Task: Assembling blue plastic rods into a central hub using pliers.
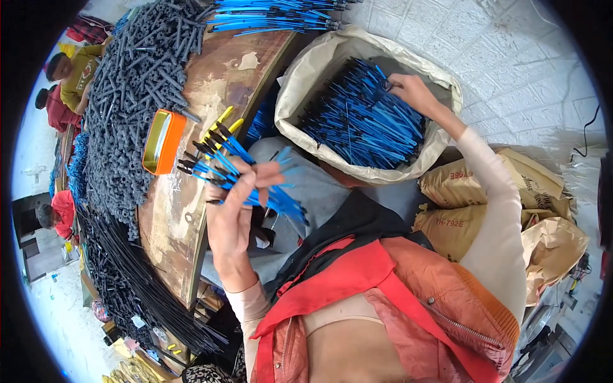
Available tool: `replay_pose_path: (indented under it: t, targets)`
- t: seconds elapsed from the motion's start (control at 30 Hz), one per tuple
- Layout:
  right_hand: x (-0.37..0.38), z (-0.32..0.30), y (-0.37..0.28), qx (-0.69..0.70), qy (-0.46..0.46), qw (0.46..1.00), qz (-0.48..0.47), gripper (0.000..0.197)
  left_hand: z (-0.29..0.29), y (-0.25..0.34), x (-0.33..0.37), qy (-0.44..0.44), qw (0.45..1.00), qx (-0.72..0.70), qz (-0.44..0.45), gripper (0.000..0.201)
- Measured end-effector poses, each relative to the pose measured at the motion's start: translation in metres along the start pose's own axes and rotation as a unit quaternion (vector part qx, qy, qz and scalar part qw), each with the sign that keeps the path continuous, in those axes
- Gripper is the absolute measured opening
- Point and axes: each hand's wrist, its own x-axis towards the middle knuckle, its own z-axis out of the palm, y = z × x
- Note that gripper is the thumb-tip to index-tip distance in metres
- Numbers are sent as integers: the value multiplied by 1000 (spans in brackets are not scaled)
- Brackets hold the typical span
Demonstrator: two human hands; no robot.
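My left hand [233, 207] is closed around a loose bundle of slim blue rods with black ends [281, 203], held over my lap beside the table edge. Some of its fingers are smeared by motion. My right hand [415, 94] reaches into a wide cream sack [290, 105] at the upper right. Its fingertips pinch at a blue rod [381, 70] on top of the heap. Many more blue rods with black ends [364, 124] fill that sack.
On the wooden table [169, 220] lie an orange tray [174, 142], yellow-handled pliers [225, 121], a large pile of grey tubes [121, 153], black rods [147, 281] and more blue rods [268, 14]. Brown paper sacks [453, 220] lie to my right. People [64, 214] sit at the far left.
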Motion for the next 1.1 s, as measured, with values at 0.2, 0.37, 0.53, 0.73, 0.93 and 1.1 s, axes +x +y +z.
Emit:
replay_pose_path:
  t: [0.2, 0.37, 0.53, 0.73, 0.93, 1.1]
  targets:
    - [11, -68, -134, 3, 158, 980, -125, 27, 11, -15, 37, 108, 992, 18, 60, 23]
    - [24, -97, -199, 97, 165, 968, -160, 28, 7, -19, 39, 98, 992, 12, 77, 43]
    - [31, -83, -228, 330, -38, 941, -64, 29, 4, -24, 40, 25, 996, 3, 91, 59]
    - [-7, -16, -270, 357, -138, 919, -92, 48, 33, -14, 38, 117, 989, 22, 90, 25]
    - [6, 19, -160, 15, -80, 956, -281, 28, -2, 3, -10, 165, 982, -22, 85, 19]
    - [29, 33, -16, -157, -153, 974, 57, 19, -21, 23, -41, -128, 986, -55, 93, 29]
